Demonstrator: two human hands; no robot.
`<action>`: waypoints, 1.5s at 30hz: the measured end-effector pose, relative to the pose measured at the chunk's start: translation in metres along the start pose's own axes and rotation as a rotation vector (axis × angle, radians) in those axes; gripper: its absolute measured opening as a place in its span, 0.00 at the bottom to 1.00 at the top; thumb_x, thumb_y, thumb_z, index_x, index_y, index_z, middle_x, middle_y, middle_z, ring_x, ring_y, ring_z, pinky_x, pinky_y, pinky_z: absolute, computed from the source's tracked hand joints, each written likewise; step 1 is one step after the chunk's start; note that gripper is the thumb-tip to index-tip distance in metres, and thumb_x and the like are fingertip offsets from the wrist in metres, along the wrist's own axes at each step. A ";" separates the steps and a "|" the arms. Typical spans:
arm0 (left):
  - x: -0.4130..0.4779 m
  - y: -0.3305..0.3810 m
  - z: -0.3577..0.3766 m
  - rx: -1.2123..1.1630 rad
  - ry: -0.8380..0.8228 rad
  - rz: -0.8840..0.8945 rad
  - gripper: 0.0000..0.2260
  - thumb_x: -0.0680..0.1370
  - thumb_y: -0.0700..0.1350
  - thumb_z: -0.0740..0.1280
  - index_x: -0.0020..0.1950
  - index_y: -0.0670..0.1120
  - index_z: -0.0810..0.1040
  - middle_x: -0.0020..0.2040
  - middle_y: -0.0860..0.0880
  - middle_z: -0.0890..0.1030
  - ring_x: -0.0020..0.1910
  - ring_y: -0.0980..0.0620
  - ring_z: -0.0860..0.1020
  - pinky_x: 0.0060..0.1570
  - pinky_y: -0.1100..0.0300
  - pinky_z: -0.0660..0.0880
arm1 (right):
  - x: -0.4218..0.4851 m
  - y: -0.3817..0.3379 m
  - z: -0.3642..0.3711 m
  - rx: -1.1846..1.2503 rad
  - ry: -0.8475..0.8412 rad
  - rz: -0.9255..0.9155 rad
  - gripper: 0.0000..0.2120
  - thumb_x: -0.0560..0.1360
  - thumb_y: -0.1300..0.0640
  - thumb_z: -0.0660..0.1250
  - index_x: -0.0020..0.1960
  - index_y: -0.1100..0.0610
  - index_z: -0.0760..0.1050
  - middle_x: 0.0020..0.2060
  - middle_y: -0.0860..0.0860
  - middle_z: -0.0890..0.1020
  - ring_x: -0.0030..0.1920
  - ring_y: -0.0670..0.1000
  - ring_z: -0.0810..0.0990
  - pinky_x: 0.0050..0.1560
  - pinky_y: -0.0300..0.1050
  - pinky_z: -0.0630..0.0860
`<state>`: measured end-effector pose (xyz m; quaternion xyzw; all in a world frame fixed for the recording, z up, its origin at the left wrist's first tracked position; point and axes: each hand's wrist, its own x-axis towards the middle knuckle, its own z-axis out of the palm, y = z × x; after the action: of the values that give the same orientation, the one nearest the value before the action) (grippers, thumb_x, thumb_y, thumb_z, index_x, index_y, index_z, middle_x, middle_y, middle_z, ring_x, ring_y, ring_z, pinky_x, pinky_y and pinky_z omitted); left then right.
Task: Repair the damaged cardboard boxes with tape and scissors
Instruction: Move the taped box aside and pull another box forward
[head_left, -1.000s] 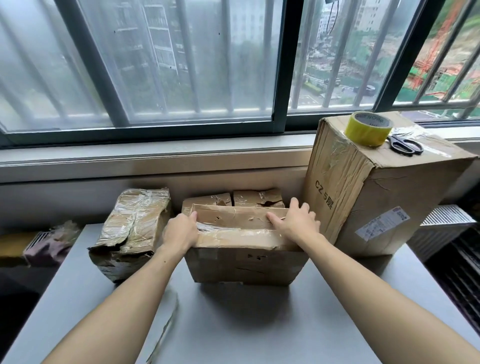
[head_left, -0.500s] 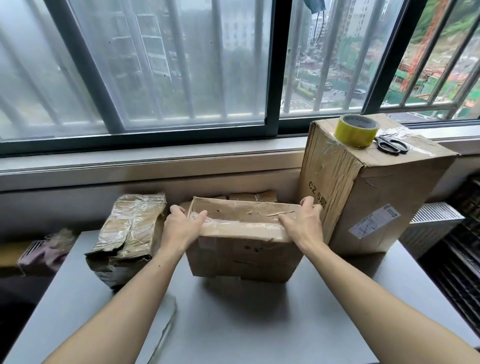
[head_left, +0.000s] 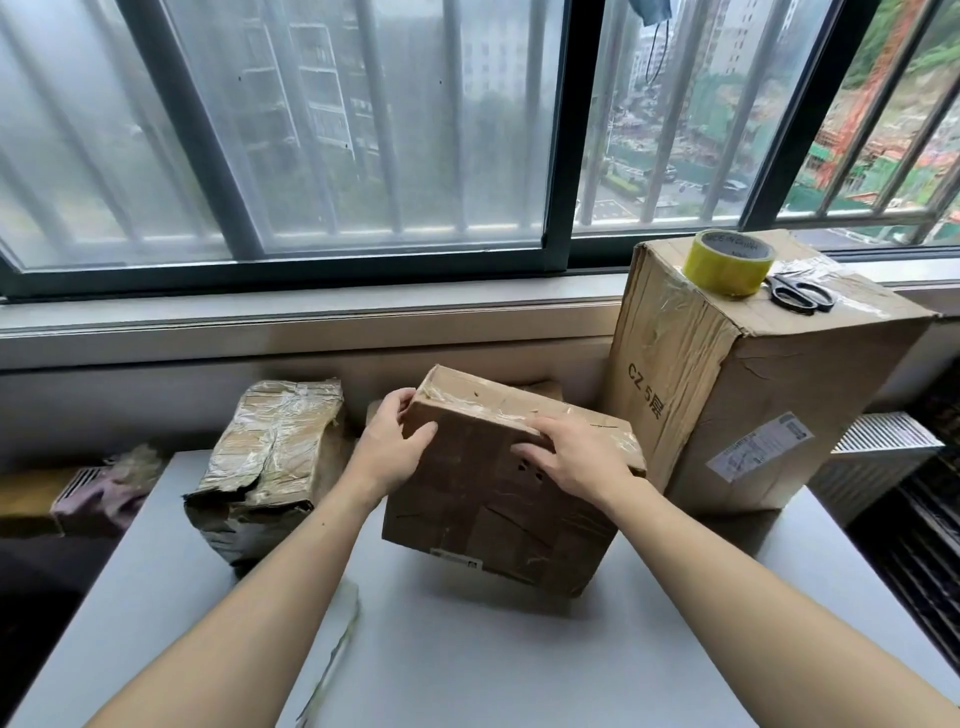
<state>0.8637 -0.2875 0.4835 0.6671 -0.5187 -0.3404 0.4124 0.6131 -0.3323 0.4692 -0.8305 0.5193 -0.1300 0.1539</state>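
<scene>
The middle box (head_left: 498, 499) stood tilted on the table (head_left: 467, 649), its near lower edge down and its taped top face (head_left: 519, 410) leaning away toward the window. The left hand (head_left: 389, 447) gripped its upper left corner, thumb on the near face and fingers curled round the side. The right hand (head_left: 576, 457) lay over the top front edge toward the right, fingers spread and bent across that edge onto the near face. So each grip had hold of the same box, one at either end of its top edge, and the box's long axis ran left to right between them.

The tape roll (head_left: 730, 262) and the scissors (head_left: 800, 296) sat on top of the tall box (head_left: 753, 395), up and to the right of the right hand (plainly the nearer one for that reach). I judged that the left hand could steady the box alone while the right went for the tape.

A crushed, heavily taped box (head_left: 270, 467) lay just left of the middle one, not touching either hand.
</scene>
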 end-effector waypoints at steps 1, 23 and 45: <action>-0.001 -0.001 0.001 -0.022 -0.004 0.009 0.19 0.79 0.40 0.68 0.69 0.47 0.71 0.63 0.50 0.76 0.65 0.55 0.74 0.63 0.62 0.70 | 0.000 0.002 0.001 0.035 0.000 0.008 0.16 0.79 0.38 0.62 0.53 0.50 0.78 0.51 0.47 0.82 0.54 0.54 0.79 0.52 0.52 0.76; 0.014 -0.009 0.015 0.371 -0.176 -0.403 0.30 0.76 0.58 0.66 0.67 0.36 0.71 0.55 0.43 0.80 0.51 0.44 0.80 0.46 0.56 0.77 | -0.031 0.004 0.001 0.058 -0.048 0.692 0.36 0.77 0.36 0.61 0.78 0.52 0.57 0.77 0.55 0.58 0.74 0.64 0.61 0.70 0.62 0.66; -0.040 0.072 0.181 0.630 -0.328 0.053 0.25 0.76 0.58 0.67 0.62 0.40 0.70 0.62 0.40 0.79 0.62 0.39 0.76 0.55 0.52 0.74 | -0.164 0.136 -0.074 -0.087 0.160 0.885 0.35 0.75 0.29 0.59 0.75 0.48 0.64 0.75 0.53 0.63 0.71 0.62 0.66 0.69 0.57 0.66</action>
<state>0.6656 -0.2929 0.4721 0.6843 -0.6747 -0.2556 0.1062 0.4035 -0.2491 0.4751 -0.5214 0.8397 -0.0935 0.1193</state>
